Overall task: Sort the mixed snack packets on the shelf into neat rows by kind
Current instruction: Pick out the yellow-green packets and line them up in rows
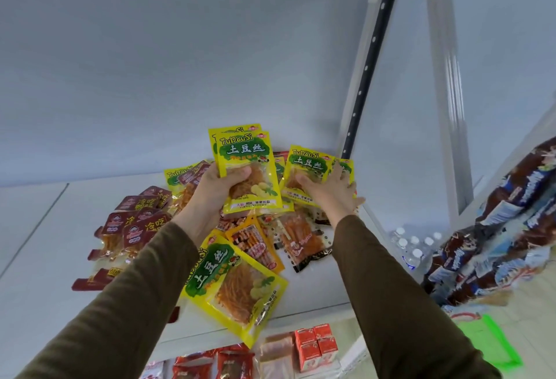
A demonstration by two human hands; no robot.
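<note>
My left hand (215, 190) grips a small stack of yellow TuDouSi potato-shred packets (248, 165), held upright above the white shelf (45, 228). My right hand (334, 190) holds another yellow packet (307, 168) of the same kind, lifted just right of the stack, with one more yellow packet (346, 165) behind its fingers. Below lies a mixed pile: a yellow packet (237, 285) near the front edge, several dark red packets (135, 222) on the left, an orange skewer packet (255, 243) and a clear packet with orange strips (301, 237) in the middle.
The shelf's black slotted upright (370, 56) rises at the right. A lower shelf holds red packets (231, 363) and small red cartons (316, 345). Water bottles (415, 246), a heap of brown and blue bags (496, 228) and a green object (493, 339) are on the floor at right.
</note>
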